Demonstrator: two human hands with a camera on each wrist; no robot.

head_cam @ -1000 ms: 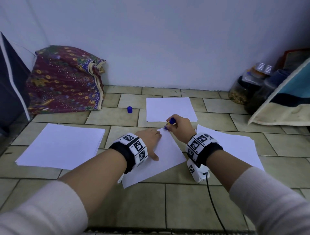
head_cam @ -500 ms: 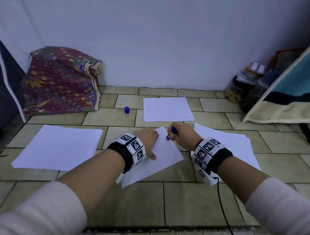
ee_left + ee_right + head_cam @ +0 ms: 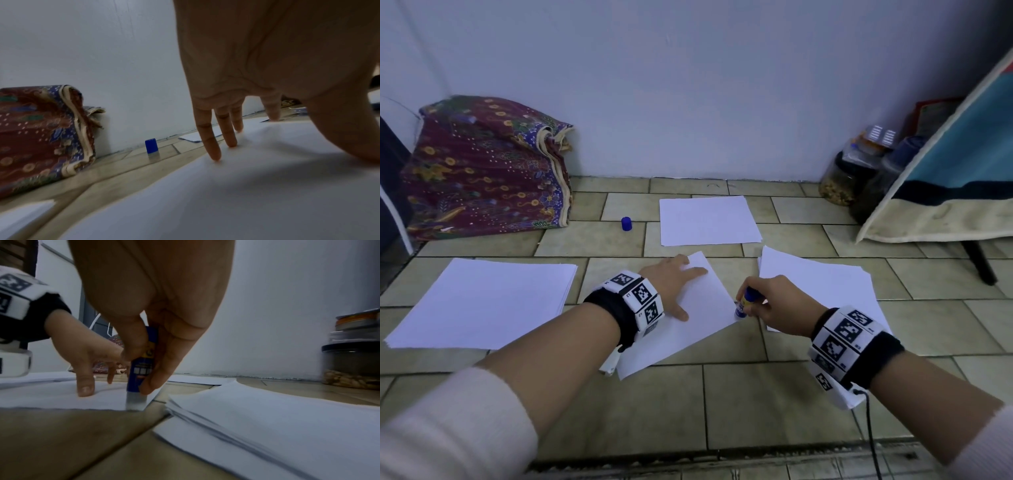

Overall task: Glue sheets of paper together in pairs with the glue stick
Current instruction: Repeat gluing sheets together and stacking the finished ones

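Right hand [image 3: 779, 305] grips glue stick [image 3: 743, 303], tip on sheet [image 3: 698, 308] corner.

Pale wall [image 3: 688, 85]; beige tiled floor [image 3: 756, 404]; patterned cloth bundle [image 3: 482, 168].

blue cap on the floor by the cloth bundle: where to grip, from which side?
Pinch the blue cap across its round side wall, coming from above. It stands upright and alone on the tile, clear of the cloth bundle and the far sheet, so the fingers likely fit.
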